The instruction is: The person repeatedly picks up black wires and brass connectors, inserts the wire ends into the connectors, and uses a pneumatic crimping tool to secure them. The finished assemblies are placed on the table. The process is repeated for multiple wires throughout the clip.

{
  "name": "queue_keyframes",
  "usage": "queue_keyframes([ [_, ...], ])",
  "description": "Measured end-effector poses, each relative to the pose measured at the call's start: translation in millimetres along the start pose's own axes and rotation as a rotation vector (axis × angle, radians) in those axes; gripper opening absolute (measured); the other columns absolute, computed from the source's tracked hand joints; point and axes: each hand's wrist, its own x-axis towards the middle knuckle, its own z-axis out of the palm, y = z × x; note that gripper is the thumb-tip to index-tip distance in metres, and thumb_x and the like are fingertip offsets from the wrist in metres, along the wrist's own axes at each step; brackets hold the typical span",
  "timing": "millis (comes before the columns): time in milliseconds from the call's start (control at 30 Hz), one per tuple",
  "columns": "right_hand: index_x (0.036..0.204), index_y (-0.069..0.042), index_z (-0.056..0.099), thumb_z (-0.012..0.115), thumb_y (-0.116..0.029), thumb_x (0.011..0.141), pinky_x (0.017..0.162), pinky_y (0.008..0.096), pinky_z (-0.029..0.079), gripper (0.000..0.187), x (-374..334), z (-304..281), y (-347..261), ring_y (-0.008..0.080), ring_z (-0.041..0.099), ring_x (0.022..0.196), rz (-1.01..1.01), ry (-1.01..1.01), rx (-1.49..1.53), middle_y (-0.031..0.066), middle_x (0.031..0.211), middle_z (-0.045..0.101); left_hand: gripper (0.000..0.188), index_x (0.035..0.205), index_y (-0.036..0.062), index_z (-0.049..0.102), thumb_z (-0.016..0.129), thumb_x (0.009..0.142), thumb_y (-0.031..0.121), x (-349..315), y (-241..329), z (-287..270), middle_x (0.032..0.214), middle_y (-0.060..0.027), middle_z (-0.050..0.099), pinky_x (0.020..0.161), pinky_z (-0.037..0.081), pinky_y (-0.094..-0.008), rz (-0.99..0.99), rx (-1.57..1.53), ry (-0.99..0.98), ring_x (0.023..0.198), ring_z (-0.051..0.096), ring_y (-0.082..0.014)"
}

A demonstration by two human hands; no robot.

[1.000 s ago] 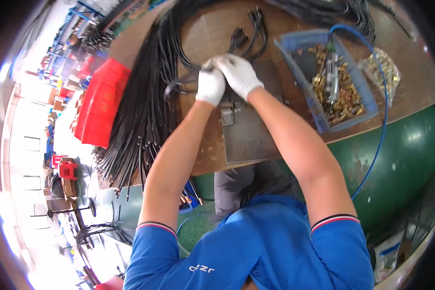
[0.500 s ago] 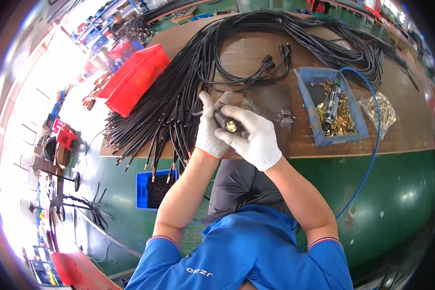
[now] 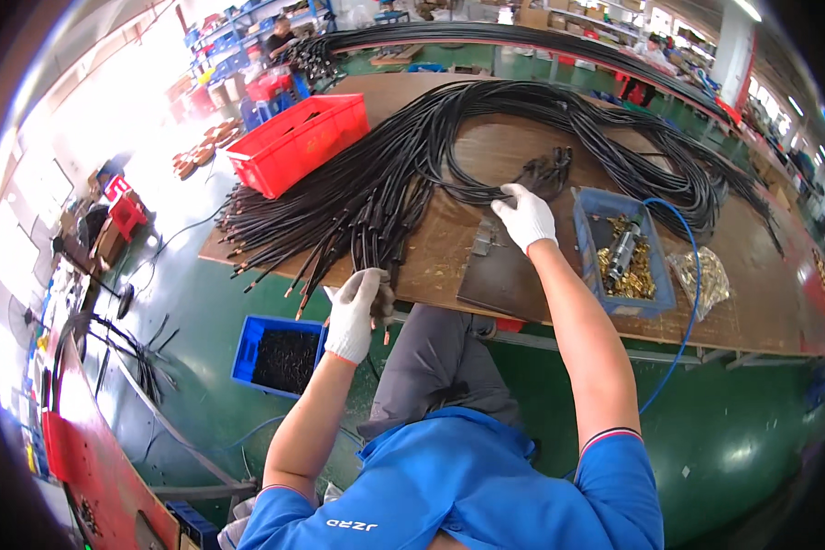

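Note:
Both my hands wear white gloves. At the table's front edge, my left hand [image 3: 356, 307] is closed around the lower end of a black cable, among many cable ends with bare copper tips [image 3: 300, 310]; its far fingers are partly hidden. Farther off and to the right, my right hand [image 3: 526, 218] has thumb and forefinger closed on looped black cable [image 3: 475, 192]. Just beyond it lie dark connectors [image 3: 548, 170], smeared by motion. A large bundle of black cables [image 3: 403, 151] fans across the table, curving back to the right.
A red bin [image 3: 293, 147] stands at the table's left. Toward the right are a blue tray [image 3: 646, 304] with brass fittings and a power driver [image 3: 624, 252], a blue hose [image 3: 698, 275] and a clear bag of fittings [image 3: 702, 280]. A dark mat [image 3: 509, 286] lies before me; a blue crate [image 3: 244, 353] sits below.
My hands were together around a dark piece with a brass end; now they are apart. The left went down-left to the cable ends, the right forward to the loop. The view has shifted.

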Motion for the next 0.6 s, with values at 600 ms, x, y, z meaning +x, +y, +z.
queue_keyframes([
  [600,0.106,-0.01,0.071,0.073,-0.042,0.097,0.087,0.0516,0.058,0.033,71.7,48.9,-9.1,0.0403,0.075,0.101,-0.152,-0.217,-0.365,0.0173,0.107,0.078,0.047,0.127,0.003,0.071,0.086,0.088,0.024,38.0,-15.9,-41.1,0.115,-0.0177,0.073,0.092,0.057,-0.0399,0.276,0.952,0.374,0.102,0.073,-0.0306],
])
